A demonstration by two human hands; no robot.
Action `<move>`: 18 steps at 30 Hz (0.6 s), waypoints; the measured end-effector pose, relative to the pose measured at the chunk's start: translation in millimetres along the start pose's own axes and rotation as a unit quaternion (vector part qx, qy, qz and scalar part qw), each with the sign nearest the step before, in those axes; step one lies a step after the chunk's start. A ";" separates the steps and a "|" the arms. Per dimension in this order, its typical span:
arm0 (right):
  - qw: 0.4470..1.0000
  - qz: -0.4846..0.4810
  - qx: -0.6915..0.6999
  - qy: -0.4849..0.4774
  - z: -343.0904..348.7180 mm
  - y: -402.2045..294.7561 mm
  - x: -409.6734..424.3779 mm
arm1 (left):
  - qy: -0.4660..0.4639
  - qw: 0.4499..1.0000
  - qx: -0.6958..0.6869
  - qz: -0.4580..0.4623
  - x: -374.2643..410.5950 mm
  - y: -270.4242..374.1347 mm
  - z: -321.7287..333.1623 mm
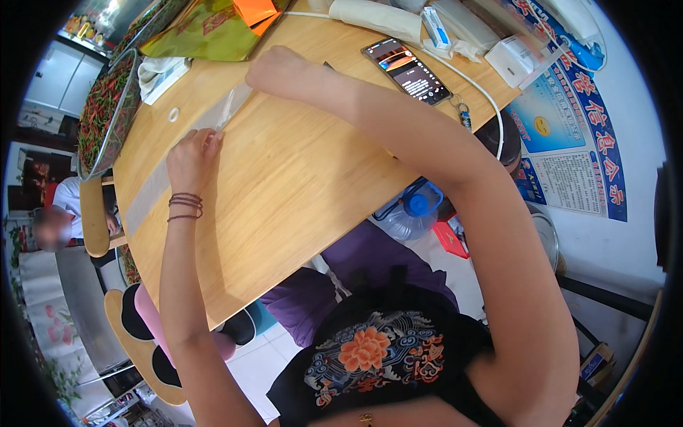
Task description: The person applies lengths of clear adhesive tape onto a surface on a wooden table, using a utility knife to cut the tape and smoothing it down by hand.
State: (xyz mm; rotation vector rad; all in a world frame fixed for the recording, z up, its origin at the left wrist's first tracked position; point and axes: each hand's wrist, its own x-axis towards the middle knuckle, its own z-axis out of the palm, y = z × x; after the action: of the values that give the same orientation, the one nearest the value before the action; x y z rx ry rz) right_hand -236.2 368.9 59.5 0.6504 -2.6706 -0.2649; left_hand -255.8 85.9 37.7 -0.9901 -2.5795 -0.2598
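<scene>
A long strip of translucent film or tape (pixel 151 190) runs diagonally over the left part of the wooden table (pixel 277 176). My left hand (pixel 191 155), with thin dark bracelets at the wrist, has its fingertips drawn together at the strip's right edge; whether they pinch it is unclear. Farther up, my right hand (pixel 280 72) is curled at the strip's upper end, its fingers hidden from view. Between both hands the film looks creased and shiny. A small white ring (pixel 174 115) lies left of the strip.
Red and green chillies fill a clear tray (pixel 109 115) at the left. An olive-green bag (pixel 208 32) lies at the back. A lit phone (pixel 408 71), a white cable (pixel 475 85) and a paper roll (pixel 376 20) lie to the right. A person (pixel 66 208) sits beyond the table's left edge.
</scene>
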 end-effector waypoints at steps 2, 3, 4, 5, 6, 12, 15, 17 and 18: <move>1.000 -0.003 -0.012 0.017 -8.5 5.7 -3.4 | 0.006 1.000 0.024 0.007 -3.4 -4.4 -0.1; 1.000 -0.003 -0.018 0.022 -13.0 9.9 -5.8 | 0.010 0.999 0.034 0.013 -1.3 -2.1 -0.3; 0.999 -0.003 -0.024 0.026 -15.8 12.4 -7.4 | 0.008 1.000 0.026 0.010 -1.0 0.2 -1.2; 0.999 -0.002 -0.023 0.042 -14.3 12.2 -7.0 | 0.007 1.000 0.019 0.006 -2.1 2.2 -3.1; 0.998 0.001 -0.022 0.059 -12.1 11.1 -6.0 | 0.004 1.000 0.012 0.004 -1.3 4.9 -4.8; 0.992 0.096 0.025 0.084 -5.5 9.7 -0.2 | 0.014 1.000 0.006 -0.008 2.6 6.3 -2.6; 0.974 0.153 0.140 0.090 -7.4 9.9 -0.1 | 0.020 1.000 0.011 -0.007 2.0 3.9 -1.2; 0.959 0.175 0.202 0.090 -11.1 8.8 2.4 | 0.022 1.000 0.013 -0.017 -0.7 2.7 -3.2; 0.956 0.185 0.212 0.087 -8.6 13.1 3.9 | 0.023 1.000 0.012 -0.018 0.8 4.9 -2.9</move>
State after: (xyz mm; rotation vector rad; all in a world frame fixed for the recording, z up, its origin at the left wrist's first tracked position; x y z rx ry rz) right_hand -241.3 377.7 72.1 0.2573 -2.6231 0.4557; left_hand -252.2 89.1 40.9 -0.9191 -2.5548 -0.2589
